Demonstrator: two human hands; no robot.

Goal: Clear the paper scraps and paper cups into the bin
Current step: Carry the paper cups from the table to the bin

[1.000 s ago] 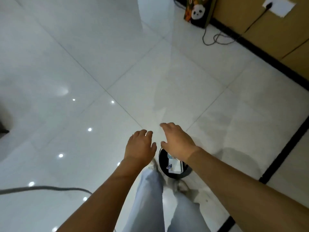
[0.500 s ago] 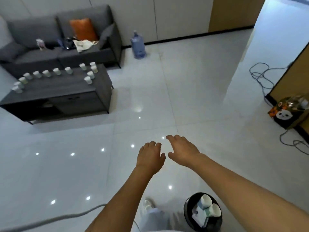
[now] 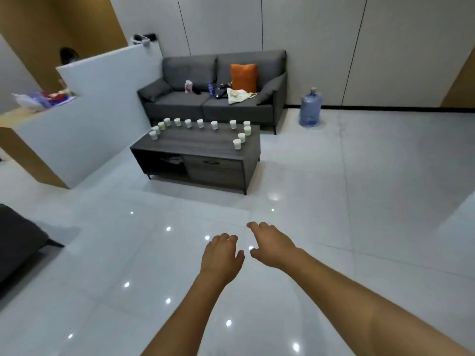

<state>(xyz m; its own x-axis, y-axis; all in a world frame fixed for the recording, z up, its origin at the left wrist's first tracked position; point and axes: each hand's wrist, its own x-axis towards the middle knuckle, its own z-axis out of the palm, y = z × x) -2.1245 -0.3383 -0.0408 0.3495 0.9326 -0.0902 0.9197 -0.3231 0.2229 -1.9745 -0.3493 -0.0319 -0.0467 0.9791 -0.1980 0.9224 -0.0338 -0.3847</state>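
Nothing is being held by the left hand (image 3: pixel 221 255) or right hand (image 3: pixel 273 246); white paper cups (image 3: pixel 237 144) crowding the dark wooden coffee table (image 3: pixel 198 143) edges are risking toppling.

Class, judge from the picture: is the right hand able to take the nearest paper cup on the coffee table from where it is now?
Probably not yet. The right hand hangs open over bare floor, and the nearest cup stands on the coffee table well beyond it. Nothing blocks the way; the person must walk closer first.
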